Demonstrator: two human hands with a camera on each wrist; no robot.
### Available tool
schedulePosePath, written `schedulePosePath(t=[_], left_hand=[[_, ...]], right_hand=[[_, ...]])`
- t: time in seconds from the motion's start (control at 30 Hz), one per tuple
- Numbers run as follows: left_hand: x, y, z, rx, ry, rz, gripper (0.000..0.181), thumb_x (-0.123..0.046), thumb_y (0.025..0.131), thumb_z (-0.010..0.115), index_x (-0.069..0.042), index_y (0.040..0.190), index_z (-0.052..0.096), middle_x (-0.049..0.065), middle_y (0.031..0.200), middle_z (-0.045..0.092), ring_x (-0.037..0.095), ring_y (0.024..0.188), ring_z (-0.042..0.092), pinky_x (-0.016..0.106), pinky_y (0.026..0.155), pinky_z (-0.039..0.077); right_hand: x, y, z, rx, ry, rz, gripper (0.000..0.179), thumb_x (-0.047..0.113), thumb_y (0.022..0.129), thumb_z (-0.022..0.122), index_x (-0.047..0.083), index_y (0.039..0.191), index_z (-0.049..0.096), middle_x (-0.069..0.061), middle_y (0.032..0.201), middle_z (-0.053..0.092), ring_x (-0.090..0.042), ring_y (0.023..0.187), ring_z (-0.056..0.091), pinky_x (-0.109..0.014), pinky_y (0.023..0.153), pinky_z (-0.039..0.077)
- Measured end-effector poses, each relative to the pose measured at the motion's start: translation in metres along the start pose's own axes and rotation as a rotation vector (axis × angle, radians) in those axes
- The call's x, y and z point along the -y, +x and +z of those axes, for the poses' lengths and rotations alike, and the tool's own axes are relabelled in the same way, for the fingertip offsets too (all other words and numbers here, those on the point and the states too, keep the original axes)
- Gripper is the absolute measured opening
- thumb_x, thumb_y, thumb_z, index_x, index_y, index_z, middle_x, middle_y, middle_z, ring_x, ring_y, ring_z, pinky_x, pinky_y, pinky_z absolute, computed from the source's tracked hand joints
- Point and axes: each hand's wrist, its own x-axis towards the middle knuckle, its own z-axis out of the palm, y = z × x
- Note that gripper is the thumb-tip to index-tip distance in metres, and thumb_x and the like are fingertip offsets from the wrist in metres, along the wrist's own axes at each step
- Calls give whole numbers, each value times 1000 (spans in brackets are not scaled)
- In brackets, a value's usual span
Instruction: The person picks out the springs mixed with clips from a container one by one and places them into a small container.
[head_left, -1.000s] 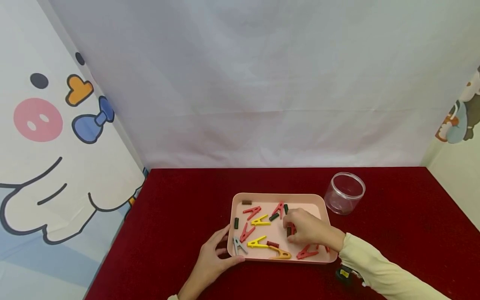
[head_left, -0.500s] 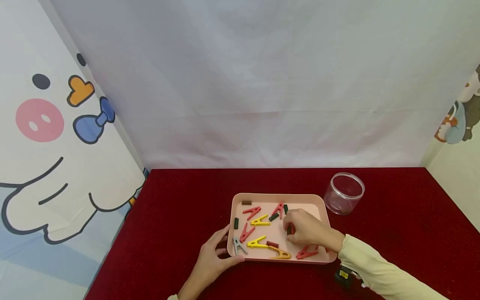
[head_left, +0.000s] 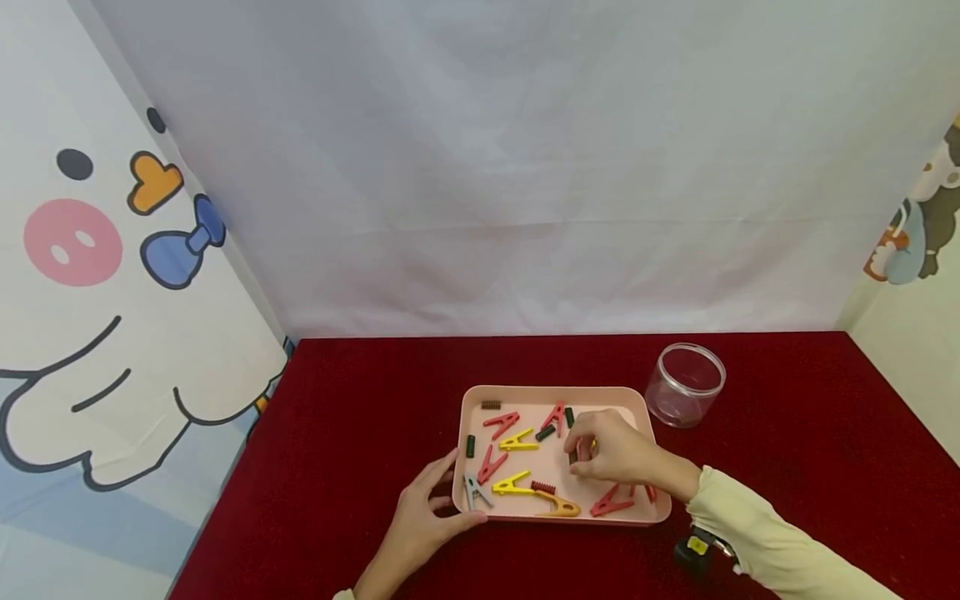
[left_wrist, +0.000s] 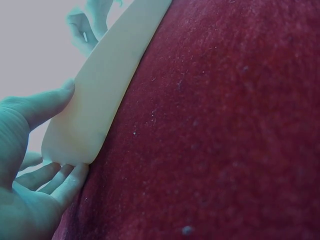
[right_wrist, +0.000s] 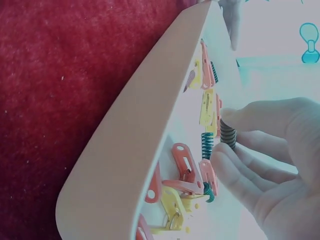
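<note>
one dark spring (right_wrist: 228,136) is pinched by the right hand (head_left: 618,450), between thumb and finger, with the tray (right_wrist: 125,120) beneath; the left hand (head_left: 426,515) grips the tray's corner. step judged in hand: taking up a spring. next move would call for a steady lift past red clips (head_left: 603,506) beside the right hand.

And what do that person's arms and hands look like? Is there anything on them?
The left hand and right hand are bare. The right sleeve is pale yellow and reaches the wrist. Just a bit of the left sleeve shows, pale too. A small dark thing with yellow on it shows beside the right sleeve; I can't tell if it's worn.
</note>
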Motion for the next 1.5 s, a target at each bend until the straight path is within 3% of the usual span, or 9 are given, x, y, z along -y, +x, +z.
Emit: schedulePosePath(t=[0.83,1.17,1.37,1.5], left_hand=[[0,0,0,-1,22,-5,84,-19,74,82,-4,144,38,19,136,45,34,116,47,34,82,52],[-1,-2,1,-6,10,-1,84,-18,74,83,-3,144,38,20,134,46,34,116,47,33,82,52],[-3,-2,1,-6,12,-6,84,-19,74,83,-4,144,39,19,134,46,34,116,47,32,82,52],[3,0,1,-10,19,-14,84,-19,74,83,-5,144,38,18,134,46,33,116,47,33,82,52]], right_hand=[[0,-12,-13,-15,266,82,15,3,77,77,6,90,71,-1,85,62,-16,75,58,-25,67,54],[-1,-19,-19,-50,366,27,19,6,77,78,1,94,71,-7,93,65,-14,76,62,-30,65,56],[-1,-20,-21,-67,383,53,19,8,77,79,1,93,72,-8,96,66,-16,80,63,-28,68,56],[-2,-21,-22,-80,370,59,18,7,77,78,2,94,72,-8,96,67,-15,81,63,-29,68,56]])
